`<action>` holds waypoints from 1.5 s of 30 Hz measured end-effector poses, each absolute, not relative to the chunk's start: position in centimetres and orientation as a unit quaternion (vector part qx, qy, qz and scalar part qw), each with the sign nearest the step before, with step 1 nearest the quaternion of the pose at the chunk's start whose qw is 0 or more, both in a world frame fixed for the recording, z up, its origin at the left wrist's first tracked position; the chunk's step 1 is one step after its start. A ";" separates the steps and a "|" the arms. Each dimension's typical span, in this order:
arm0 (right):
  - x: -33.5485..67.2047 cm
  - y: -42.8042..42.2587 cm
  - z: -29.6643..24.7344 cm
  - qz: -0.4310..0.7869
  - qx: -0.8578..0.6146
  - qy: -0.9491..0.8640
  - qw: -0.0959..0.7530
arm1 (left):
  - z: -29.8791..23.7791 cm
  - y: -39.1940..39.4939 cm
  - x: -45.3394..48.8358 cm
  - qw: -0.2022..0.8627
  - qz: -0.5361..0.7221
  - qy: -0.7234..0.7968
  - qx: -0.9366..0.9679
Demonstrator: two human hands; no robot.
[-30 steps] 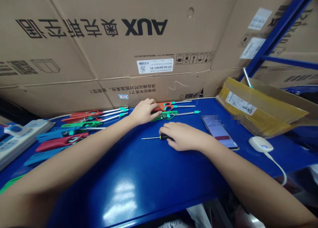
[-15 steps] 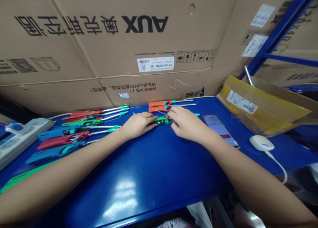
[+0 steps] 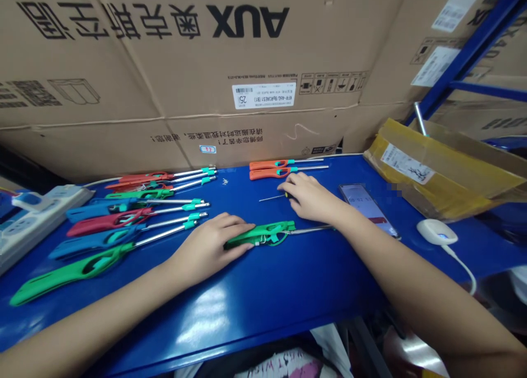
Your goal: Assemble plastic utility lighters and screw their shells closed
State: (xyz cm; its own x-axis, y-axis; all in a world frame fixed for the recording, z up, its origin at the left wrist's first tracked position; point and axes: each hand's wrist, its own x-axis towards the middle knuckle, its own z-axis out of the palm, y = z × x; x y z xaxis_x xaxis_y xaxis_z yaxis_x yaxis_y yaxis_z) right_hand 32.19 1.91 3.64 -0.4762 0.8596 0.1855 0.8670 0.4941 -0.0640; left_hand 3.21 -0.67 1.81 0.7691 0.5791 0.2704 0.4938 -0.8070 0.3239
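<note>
My left hand [image 3: 216, 241] grips the rear end of a green long-necked gas lighter [image 3: 267, 232], fingers above it and thumb below. Its trigger side shows white and teal parts along the lower edge, and its metal neck runs right, under my right forearm. Farther back, my right hand [image 3: 307, 194] is closed around a thin screwdriver [image 3: 274, 197]; its shaft points left over the blue tabletop and a bit of yellow and black handle shows. The screwdriver is apart from the green lighter. Two orange lighters [image 3: 269, 173] lie just behind my right hand.
Several assembled-looking red, blue and green lighters [image 3: 107, 221] lie in a row on the left, beside a white power strip [image 3: 41, 216]. Small pale bits [image 3: 224, 181] lie near the back. A phone [image 3: 366, 205], a white device [image 3: 436, 231] and an open carton [image 3: 428, 186] occupy the right side.
My left hand has brought the green lighter nearer to me, away from the screwdriver. My right hand keeps the screwdriver farther back. The view has shifted slightly.
</note>
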 end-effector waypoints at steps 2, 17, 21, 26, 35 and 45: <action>31.6 1.3 4.3 -0.009 -0.480 -0.869 0.122 | 1.9 -1.4 2.3 0.158 0.187 0.305 0.920; 28.1 -0.8 3.7 0.045 -0.400 -0.904 0.144 | 0.6 0.4 -0.1 0.257 0.296 0.413 0.822; 28.0 -1.2 4.1 0.034 -0.403 -0.898 0.172 | 0.7 -0.3 0.2 0.256 0.323 0.396 0.821; 27.8 -2.2 5.0 0.152 -0.333 -0.910 0.193 | 1.6 -2.0 0.9 0.283 0.346 0.400 0.800; 27.0 -3.7 5.8 0.194 -0.263 -0.942 0.073 | 2.3 -3.4 0.9 0.232 0.249 0.269 0.901; 27.5 -2.6 5.3 0.111 -0.337 -0.931 0.088 | 1.1 -1.9 0.5 0.216 0.201 0.315 0.902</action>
